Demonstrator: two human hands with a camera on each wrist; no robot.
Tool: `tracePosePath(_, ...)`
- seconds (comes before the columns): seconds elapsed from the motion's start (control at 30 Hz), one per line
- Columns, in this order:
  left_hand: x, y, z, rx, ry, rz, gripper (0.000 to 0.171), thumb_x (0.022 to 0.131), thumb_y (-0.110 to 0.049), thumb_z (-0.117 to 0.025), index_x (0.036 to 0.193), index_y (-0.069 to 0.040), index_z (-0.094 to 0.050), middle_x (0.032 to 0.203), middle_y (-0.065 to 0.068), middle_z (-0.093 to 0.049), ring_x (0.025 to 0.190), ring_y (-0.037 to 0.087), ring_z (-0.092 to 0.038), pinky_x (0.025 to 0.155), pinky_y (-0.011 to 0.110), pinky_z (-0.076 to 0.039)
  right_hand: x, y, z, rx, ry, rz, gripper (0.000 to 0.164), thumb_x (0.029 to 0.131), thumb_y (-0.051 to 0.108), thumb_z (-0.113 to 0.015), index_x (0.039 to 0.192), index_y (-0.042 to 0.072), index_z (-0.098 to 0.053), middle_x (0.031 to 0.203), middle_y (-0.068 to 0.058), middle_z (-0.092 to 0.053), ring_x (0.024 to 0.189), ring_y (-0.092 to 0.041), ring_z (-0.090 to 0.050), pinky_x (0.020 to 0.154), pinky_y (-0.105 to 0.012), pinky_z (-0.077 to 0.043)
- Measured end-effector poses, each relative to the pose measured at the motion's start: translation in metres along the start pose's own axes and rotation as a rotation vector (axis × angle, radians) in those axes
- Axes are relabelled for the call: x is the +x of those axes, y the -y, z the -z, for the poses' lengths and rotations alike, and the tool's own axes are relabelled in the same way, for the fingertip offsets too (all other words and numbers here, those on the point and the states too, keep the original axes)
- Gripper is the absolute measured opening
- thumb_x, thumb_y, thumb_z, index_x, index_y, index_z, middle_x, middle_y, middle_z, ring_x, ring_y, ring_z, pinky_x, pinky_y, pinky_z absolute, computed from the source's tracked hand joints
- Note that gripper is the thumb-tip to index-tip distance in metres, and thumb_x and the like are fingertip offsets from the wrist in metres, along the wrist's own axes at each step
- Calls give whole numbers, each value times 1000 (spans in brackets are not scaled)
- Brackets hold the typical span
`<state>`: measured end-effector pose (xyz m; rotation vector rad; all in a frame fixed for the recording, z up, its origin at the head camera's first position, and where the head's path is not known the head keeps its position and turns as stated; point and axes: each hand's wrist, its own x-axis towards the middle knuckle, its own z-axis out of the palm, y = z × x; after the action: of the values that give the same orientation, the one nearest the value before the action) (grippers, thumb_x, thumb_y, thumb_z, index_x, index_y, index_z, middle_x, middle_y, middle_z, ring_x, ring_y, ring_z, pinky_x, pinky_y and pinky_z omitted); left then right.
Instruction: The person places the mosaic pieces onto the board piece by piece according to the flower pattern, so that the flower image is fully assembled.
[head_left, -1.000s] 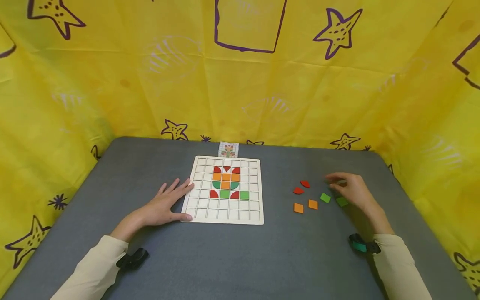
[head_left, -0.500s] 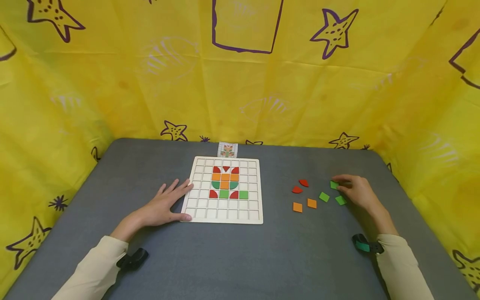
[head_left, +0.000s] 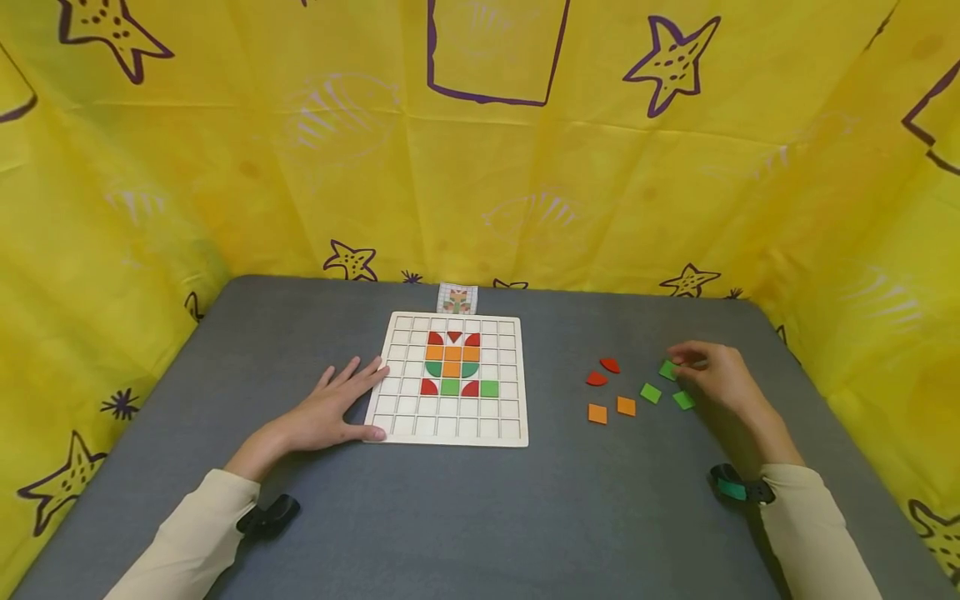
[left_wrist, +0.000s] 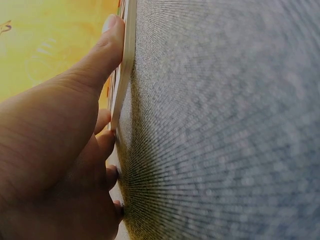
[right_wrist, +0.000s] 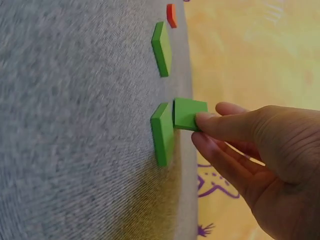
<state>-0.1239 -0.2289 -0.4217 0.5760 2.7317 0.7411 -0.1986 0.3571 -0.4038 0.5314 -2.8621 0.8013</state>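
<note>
My right hand (head_left: 712, 375) pinches a green square tile (right_wrist: 186, 113) between thumb and fingers, at the right of the table. Two more green square tiles, one nearer (head_left: 683, 401) and one to the left (head_left: 650, 393), lie on the table beside it. My left hand (head_left: 322, 412) rests with fingers spread along the left edge of a pale wooden grid board (head_left: 495, 429); its thumb lies on the near left corner. Red, orange and green pieces form a pattern in the board's cells, with a green square (head_left: 489, 389) at the right of the lowest row of pieces.
Two orange squares, one left (head_left: 597, 414) and one right (head_left: 626, 407), lie between the board and my right hand. Behind them are two red curved pieces (head_left: 597, 379). A small pattern card (head_left: 457, 298) lies behind the board. Yellow patterned cloth (head_left: 480, 183) surrounds the grey table (head_left: 465, 517).
The right hand has shifted slightly right, and a green square tile hidden a second ago now shows at its fingertips. My left hand stays on the board's edge.
</note>
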Motion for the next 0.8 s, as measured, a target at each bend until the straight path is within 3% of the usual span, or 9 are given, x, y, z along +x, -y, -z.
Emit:
tracePosePath(0.37,0,0,0,-1,7,1,102,78,-61,-72,156,-14,-26,162,14,-17,147,46,-4,112,67,4,11,27,-6,49,13,29,25,85,-6,-70,110,-4,-70,93,-17,-72,84,-32,-67,73,-43,-58)
tracePosePath(0.8,0,0,1,3,6,2,101,78,-61,-71,156,-14,-27,162,14,-18,147,47,-5,111,67,3,37,74,-38,184,92,100,27,84,-5,-73,111,-3,-70,93,-11,-71,84,-25,-66,75,-40,-58)
